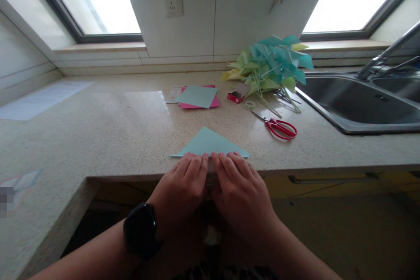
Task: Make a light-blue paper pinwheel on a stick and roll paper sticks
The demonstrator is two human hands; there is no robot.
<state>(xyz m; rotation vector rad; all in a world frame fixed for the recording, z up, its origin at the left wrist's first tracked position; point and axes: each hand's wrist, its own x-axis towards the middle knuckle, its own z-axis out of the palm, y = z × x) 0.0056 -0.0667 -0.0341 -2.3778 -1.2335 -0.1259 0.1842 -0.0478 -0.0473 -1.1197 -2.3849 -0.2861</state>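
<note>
Paper: a pale teal sheet, folded into a triangle (pixel 210 143), lies flat near the front edge of a speckled stone counter (pixel 124 127), its long folded edge toward the person and its point away.
Left hand: the left hand (pixel 182 186), a dark watch (pixel 140 229) on its wrist, rests fingers-down and flat on the fold, gripping nothing.
Right hand: the right hand (pixel 241 192) lies just beside it, fingers spread flat on the same edge; the two nearly touch at the middle.
Handling: the sheet looks thin, light and limp, likely to slide on the polished stone and to crease for good wherever pressed; it is probably best pinned along the fold with flat fingertips, or lifted by a corner.
Behind: a stack of teal and pink sheets (pixel 197 97), a small red box (pixel 236 95), a roll of tape (pixel 250 105) and red-handled scissors (pixel 280 127).
Far right: a heap of green and teal paper pinwheels (pixel 272 63) on sticks beside a steel sink (pixel 357 105).
</note>
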